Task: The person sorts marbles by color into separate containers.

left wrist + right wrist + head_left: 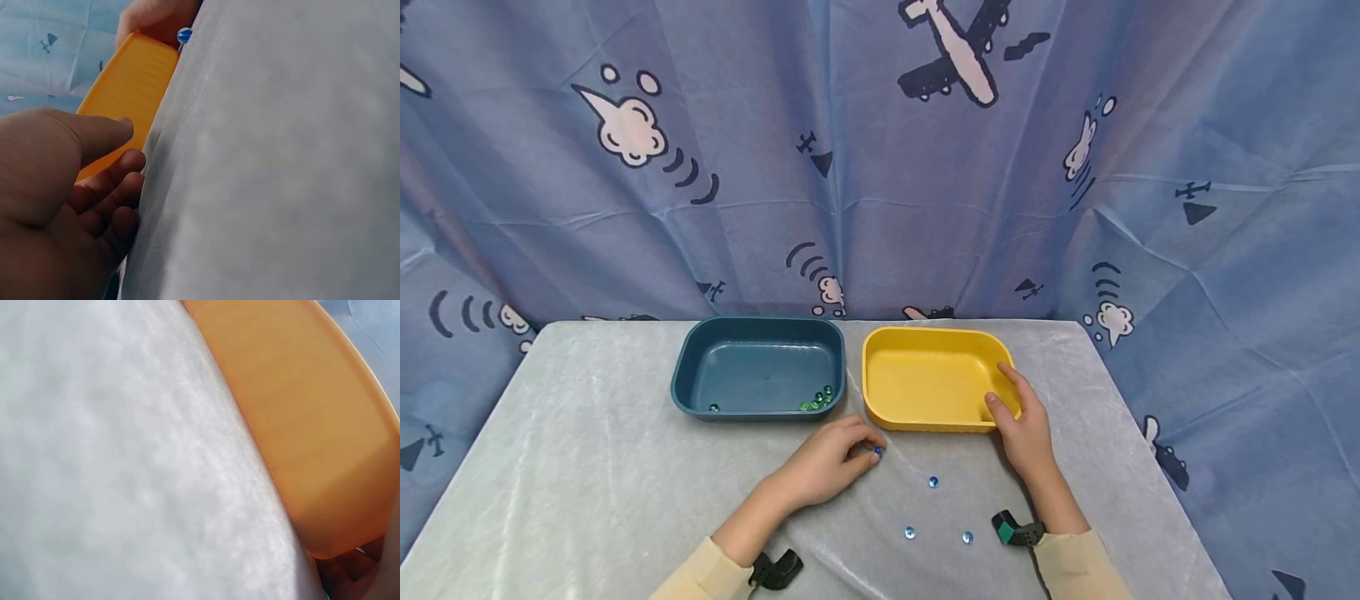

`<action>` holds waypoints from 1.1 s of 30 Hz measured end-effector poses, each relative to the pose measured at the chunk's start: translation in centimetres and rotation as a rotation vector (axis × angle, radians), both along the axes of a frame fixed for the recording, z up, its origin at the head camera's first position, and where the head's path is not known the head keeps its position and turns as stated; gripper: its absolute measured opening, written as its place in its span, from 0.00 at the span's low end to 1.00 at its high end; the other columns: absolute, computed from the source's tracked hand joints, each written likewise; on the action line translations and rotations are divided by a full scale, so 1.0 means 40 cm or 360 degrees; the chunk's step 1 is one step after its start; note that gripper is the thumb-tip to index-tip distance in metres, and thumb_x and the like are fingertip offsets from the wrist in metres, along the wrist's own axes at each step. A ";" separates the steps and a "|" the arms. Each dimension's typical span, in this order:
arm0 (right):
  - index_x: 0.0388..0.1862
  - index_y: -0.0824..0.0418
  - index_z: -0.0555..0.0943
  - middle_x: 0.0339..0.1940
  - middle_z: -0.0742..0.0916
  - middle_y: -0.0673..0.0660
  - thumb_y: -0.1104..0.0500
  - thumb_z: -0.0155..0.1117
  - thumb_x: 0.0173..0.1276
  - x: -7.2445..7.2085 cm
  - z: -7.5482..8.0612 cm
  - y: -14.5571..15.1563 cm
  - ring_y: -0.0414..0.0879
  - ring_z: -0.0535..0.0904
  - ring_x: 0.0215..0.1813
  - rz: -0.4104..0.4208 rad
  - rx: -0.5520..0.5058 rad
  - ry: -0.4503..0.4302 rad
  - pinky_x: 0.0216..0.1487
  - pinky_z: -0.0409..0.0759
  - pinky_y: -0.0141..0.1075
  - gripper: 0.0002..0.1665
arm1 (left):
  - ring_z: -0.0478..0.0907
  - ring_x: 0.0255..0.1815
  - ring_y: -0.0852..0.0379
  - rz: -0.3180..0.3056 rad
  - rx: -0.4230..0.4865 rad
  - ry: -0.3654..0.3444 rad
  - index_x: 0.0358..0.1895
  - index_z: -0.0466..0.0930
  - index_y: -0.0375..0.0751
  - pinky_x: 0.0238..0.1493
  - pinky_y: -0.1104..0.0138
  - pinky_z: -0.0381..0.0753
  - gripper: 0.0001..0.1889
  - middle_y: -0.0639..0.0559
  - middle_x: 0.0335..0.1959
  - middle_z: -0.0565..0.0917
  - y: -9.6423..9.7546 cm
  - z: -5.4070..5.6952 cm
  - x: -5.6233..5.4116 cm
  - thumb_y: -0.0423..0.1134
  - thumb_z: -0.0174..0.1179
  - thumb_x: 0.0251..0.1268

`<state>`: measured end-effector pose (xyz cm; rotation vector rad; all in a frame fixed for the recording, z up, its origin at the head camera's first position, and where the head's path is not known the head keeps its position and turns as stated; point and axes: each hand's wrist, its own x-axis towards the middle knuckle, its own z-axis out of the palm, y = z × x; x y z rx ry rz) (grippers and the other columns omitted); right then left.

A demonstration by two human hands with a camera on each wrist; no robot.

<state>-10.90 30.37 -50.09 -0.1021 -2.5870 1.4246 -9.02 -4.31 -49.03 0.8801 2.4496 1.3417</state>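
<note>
My left hand (831,462) pinches a blue glass marble (877,451) between thumb and index fingertip, low over the cloth before the gap between the two trays. In the left wrist view that marble is hidden behind the thumb (106,134). My right hand (1028,429) grips the right end of a yellow tray (940,427), thumb over the near rim and fingers along the right side. The tray's outer wall (300,425) fills much of the right wrist view. Three blue marbles lie on the cloth, one of them the front-left marble (910,532).
A dark teal tray (681,375) stands left of the yellow one. Several green marbles (819,397) are gathered in its near right corner, and a single green marble (714,407) sits near left. Grey cloth (587,483) covers the table; a printed blue curtain (760,167) hangs behind.
</note>
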 end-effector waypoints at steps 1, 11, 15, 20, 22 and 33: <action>0.85 0.57 0.70 0.85 0.71 0.63 0.52 0.61 0.84 0.000 0.000 0.000 0.63 0.62 0.86 0.0000 0.0000 -0.0003 0.84 0.58 0.65 0.35 | 0.80 0.47 0.65 -0.0006 0.0000 -0.0008 0.57 0.90 0.47 0.53 0.66 0.84 0.08 0.62 0.48 0.84 0.000 0.002 0.000 0.38 0.66 0.83; 0.85 0.57 0.70 0.85 0.71 0.63 0.51 0.62 0.85 0.000 -0.002 0.001 0.63 0.62 0.86 0.0006 -0.0007 0.0000 0.84 0.58 0.65 0.35 | 0.80 0.49 0.67 -0.0062 -0.0089 0.0017 0.59 0.89 0.48 0.56 0.65 0.84 0.10 0.61 0.52 0.85 0.009 0.021 0.011 0.40 0.63 0.85; 0.85 0.57 0.70 0.85 0.71 0.63 0.51 0.62 0.85 0.000 -0.001 0.001 0.63 0.62 0.86 0.0005 -0.0013 -0.0006 0.84 0.57 0.65 0.35 | 0.80 0.48 0.67 -0.0077 -0.0112 0.0029 0.59 0.89 0.48 0.55 0.65 0.84 0.10 0.61 0.51 0.84 0.014 0.037 0.017 0.40 0.63 0.85; 0.85 0.57 0.70 0.86 0.70 0.63 0.51 0.62 0.84 -0.001 0.001 0.000 0.63 0.61 0.86 0.0007 -0.0030 -0.0014 0.85 0.57 0.65 0.35 | 0.79 0.47 0.67 -0.0082 -0.0088 0.0049 0.60 0.89 0.47 0.53 0.67 0.84 0.10 0.62 0.49 0.84 0.015 0.053 0.016 0.40 0.64 0.85; 0.85 0.57 0.70 0.86 0.70 0.63 0.52 0.62 0.84 -0.003 0.001 0.000 0.63 0.61 0.86 0.0013 -0.0037 -0.0008 0.85 0.57 0.65 0.35 | 0.79 0.46 0.66 -0.0084 -0.0060 0.0066 0.60 0.89 0.45 0.51 0.67 0.84 0.10 0.62 0.48 0.84 0.014 0.063 0.014 0.39 0.64 0.84; 0.85 0.59 0.70 0.85 0.71 0.63 0.53 0.61 0.84 -0.001 -0.002 0.003 0.63 0.62 0.86 0.0024 -0.0028 0.0016 0.84 0.58 0.65 0.34 | 0.79 0.45 0.65 -0.0088 -0.0031 0.0143 0.59 0.89 0.44 0.49 0.67 0.84 0.10 0.61 0.48 0.86 0.017 0.117 0.005 0.39 0.65 0.83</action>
